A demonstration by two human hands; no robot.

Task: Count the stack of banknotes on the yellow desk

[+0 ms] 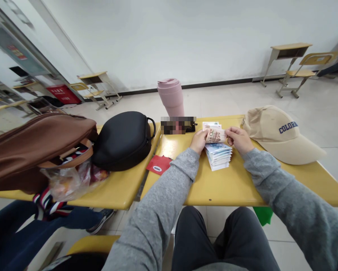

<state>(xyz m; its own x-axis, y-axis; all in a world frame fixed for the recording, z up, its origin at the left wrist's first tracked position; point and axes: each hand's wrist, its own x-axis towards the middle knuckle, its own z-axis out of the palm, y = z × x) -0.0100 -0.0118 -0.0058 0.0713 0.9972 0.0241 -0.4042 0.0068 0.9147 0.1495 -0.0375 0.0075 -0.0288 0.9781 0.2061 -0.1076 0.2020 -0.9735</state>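
Between my two hands a brownish banknote (216, 136) marked 20 is stretched out level. My left hand (198, 141) pinches its left end, and the fingers of my right hand (238, 138) are closed on its right end. Just below it, a fanned stack of bluish banknotes (219, 155) lies on the yellow desk (203, 184). More paper notes (211, 124) show behind the held one, partly covered by it. I cannot tell whether one note or several are in my grip.
Left of my forearm lies a red packet (159, 165). A pink tumbler (171, 96) stands behind a blurred-out dark device (190, 126). At right rests a beige cap (279, 131). The adjoining desk carries a black case (124, 141), a brown bag (44, 146) and a plastic bag (73, 182). A person's leg (58, 220) shows lower left.
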